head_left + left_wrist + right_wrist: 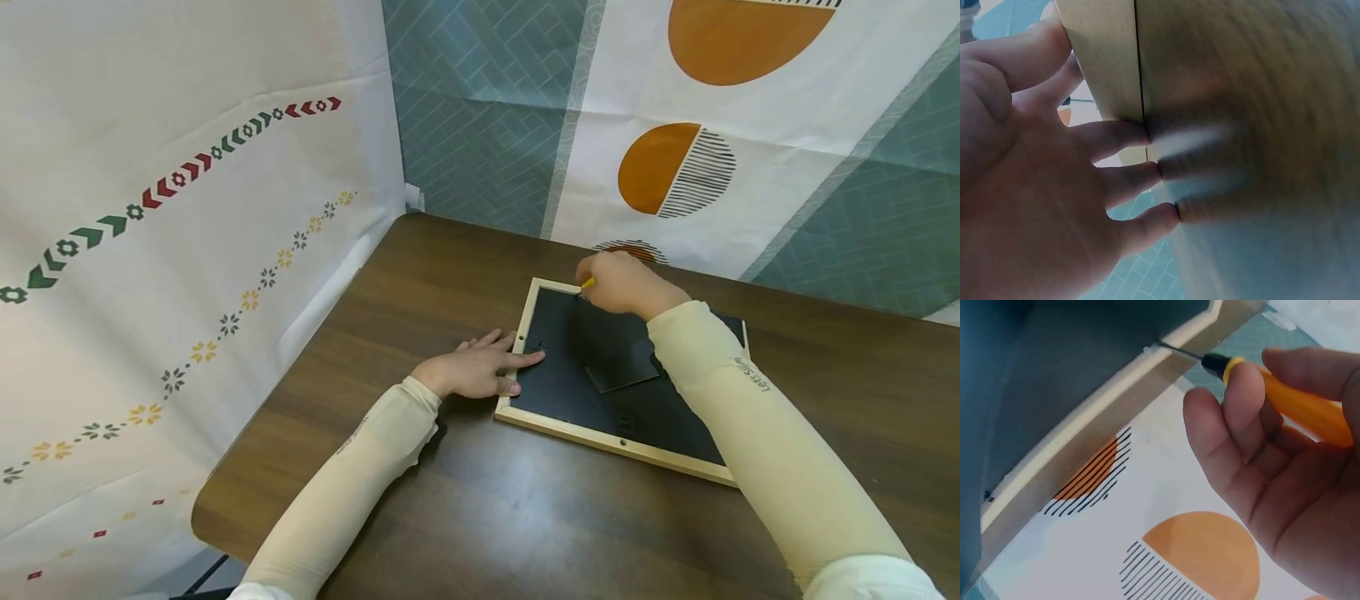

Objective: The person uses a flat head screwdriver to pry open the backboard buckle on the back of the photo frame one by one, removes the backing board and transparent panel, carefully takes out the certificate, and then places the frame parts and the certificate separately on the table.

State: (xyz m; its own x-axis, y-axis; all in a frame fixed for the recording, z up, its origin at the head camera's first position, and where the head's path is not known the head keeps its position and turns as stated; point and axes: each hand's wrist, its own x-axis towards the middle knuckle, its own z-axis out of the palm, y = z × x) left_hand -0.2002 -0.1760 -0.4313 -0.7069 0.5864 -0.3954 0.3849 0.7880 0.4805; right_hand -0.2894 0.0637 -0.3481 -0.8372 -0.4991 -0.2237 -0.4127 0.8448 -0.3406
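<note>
A white cloth with rows of printed motifs hangs at the left and a teal-and-white cloth with orange shapes at the back; below them spreads the brown wooden surface; on it, towards the teal-and-white cloth, lies a pale wooden frame, its back upward; cream sleeves cover both arms, the right one crossing above the frame; a black backing board fills the frame, with a dark flap on its middle; the left hand is spread and grasps nothing, index finger on the board, thumb on the frame, other fingertips touching the surface just beside it; the right hand, over the frame's far side, grips a slim tool by its yellow-orange handle; the tool's thin shaft meets the frame's inner edge.
</note>
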